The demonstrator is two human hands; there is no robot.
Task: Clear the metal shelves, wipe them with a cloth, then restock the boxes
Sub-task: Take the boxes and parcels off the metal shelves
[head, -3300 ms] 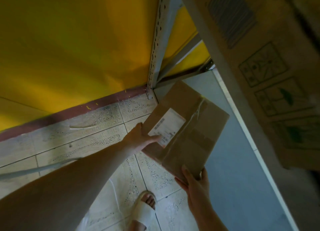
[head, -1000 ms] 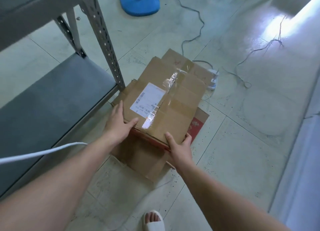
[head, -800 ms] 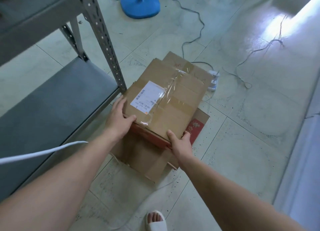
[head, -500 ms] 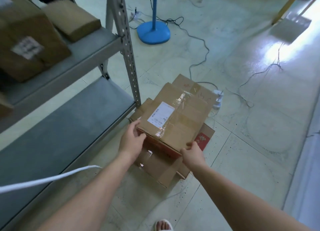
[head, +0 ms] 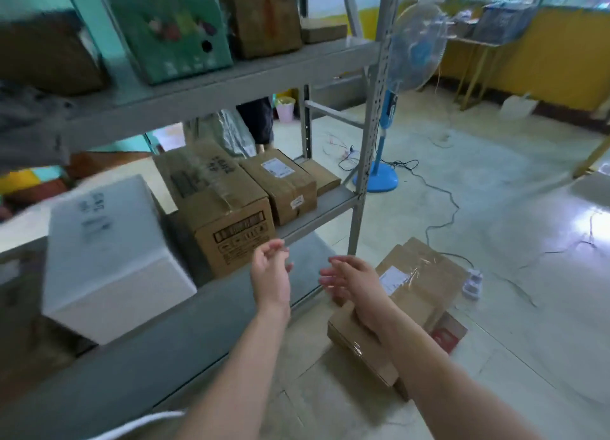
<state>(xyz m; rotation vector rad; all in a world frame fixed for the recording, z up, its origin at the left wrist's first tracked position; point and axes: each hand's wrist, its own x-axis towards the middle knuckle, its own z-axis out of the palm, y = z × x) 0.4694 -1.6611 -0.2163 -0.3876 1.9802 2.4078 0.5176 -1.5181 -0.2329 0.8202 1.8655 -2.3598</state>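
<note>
Both hands are empty and raised in front of the metal shelves point(head: 211, 86). The left hand point(head: 269, 273) has its fingers point(head: 275, 246) loosely curled and holds nothing; the right hand point(head: 355, 279) has its fingers spread open, palm turned toward the left hand, and also holds nothing. The two hands are near each other but do not touch.

On the floor point(head: 495, 340), just beside the front right post point(head: 371, 116) of the shelves, lies a stack of flat cardboard boxes point(head: 419, 284). The top one carries a white label and clear tape, and a red box point(head: 447, 332) shows under the right side of the stack. The right forearm passes over the near part of this stack.

On the middle shelf a white box point(head: 109, 251) stands at the left, blurred, then a large brown box point(head: 218, 205) at the front edge, a smaller brown box point(head: 280, 185) and a flat box point(head: 321, 177) near the right end. On the upper shelf stand a green box point(head: 171, 23) and more brown boxes point(head: 264, 13). A blue standing fan point(head: 412, 50) is on the floor behind the post.
</note>
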